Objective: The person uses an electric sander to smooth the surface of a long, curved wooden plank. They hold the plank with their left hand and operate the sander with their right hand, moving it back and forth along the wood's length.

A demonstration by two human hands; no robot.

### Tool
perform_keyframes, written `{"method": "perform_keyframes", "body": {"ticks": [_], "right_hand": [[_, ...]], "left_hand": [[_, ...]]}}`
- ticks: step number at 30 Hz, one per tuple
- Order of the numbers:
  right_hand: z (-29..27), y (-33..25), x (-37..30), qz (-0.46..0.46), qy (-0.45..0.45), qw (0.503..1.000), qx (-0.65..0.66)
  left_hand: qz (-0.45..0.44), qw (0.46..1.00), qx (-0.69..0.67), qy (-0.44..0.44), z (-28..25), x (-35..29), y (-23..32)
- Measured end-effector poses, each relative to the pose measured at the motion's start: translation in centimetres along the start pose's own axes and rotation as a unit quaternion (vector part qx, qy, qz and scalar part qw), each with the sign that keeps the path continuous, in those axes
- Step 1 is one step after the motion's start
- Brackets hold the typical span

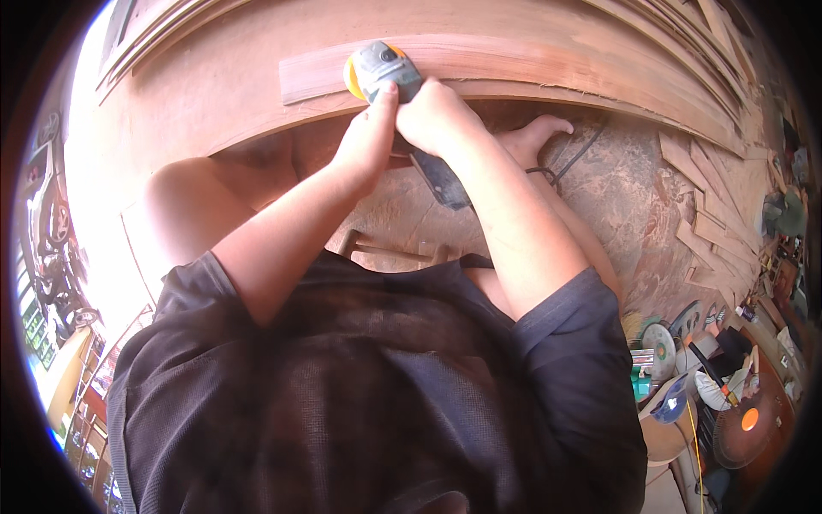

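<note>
An angle grinder (387, 68) with a grey head and a yellow disc edge rests against a long reddish wooden board (548, 62). Both of my hands hold it. My left hand (366, 141) closes around its near left side, thumb lying up along the grey head. My right hand (441, 118) wraps the body from the right and covers much of it. Below that wrist, the tool's dark rear end sticks out toward me. The face of the disc against the wood is hidden.
The board lies on a broad wooden sheet (205, 98). Long strips (676, 56) are stacked beyond it. A dark cord (582, 152) runs over the dusty floor near my foot. Wood offcuts (715, 227) lie at right, with a fan (743, 428) and tools lower down. A low wooden stool (390, 250) is beneath me.
</note>
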State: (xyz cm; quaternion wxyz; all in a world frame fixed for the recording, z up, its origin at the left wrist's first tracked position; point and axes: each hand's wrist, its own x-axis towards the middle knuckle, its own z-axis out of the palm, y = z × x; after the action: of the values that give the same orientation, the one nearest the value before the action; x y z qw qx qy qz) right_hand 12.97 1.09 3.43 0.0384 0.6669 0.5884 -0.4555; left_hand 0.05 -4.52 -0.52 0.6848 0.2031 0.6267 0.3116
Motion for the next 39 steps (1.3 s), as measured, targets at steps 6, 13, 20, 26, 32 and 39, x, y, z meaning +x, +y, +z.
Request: {"method": "perform_keyframes", "body": {"ticks": [6, 13, 20, 26, 32, 39], "right_hand": [[-5.2, 8.3, -0.4, 0.040, 0.038, 0.998, 0.027], [-9.7, 18.9, 1.8, 0.119, 0.175, 0.937, 0.279], [-4.9, 12.2, 0.1, 0.085, 0.147, 0.972, 0.165], [-1.0, 4.4, -0.6, 0.015, 0.035, 0.998, 0.053], [-4.2, 8.3, -1.2, 0.048, 0.026, 0.997, 0.049], [-8.0, 18.5, 0.0, 0.099, 0.171, 0.945, 0.262]], "left_hand": [[0.013, 0.994, 0.075, -0.080, 9.1, 1.7, -0.4], [0.048, 0.950, 0.241, -0.192, 19.4, 6.8, 2.5], [0.007, 0.973, 0.163, -0.164, 11.8, 3.9, 1.5], [0.002, 0.998, 0.057, -0.018, 3.9, -0.4, 0.2], [0.032, 0.995, 0.062, -0.073, 8.8, 0.7, -1.1], [0.051, 0.940, 0.285, -0.179, 18.8, 5.9, 0.6]]}}
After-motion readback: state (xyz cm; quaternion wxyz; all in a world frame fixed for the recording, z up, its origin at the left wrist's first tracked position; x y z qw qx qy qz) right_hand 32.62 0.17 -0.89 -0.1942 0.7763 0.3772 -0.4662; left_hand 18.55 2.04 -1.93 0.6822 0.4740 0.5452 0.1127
